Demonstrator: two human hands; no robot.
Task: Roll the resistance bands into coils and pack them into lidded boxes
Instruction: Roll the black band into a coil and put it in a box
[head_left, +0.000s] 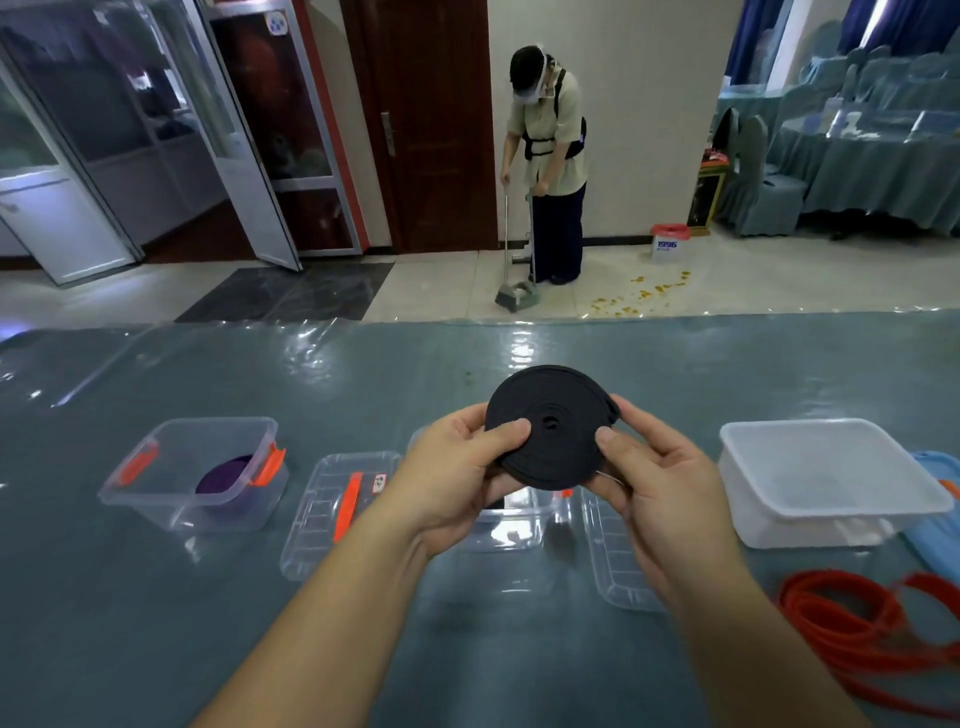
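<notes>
A black resistance band (550, 415) is rolled into a flat coil and held up above the table. My left hand (457, 467) pinches its left edge and my right hand (649, 478) pinches its right edge. Under my hands stands a clear open box (514, 525), mostly hidden. To the left, a clear box with orange clips (197, 473) holds a purple coiled band (226, 475). A loose orange band (878, 623) lies at the right front.
Two clear lids lie flat on the table, the left lid (332, 514) and the right lid (618, 561). A white lidded box (826, 478) stands at the right, with a blue thing (935, 540) behind it. Beyond the table a person (550, 161) sweeps the floor.
</notes>
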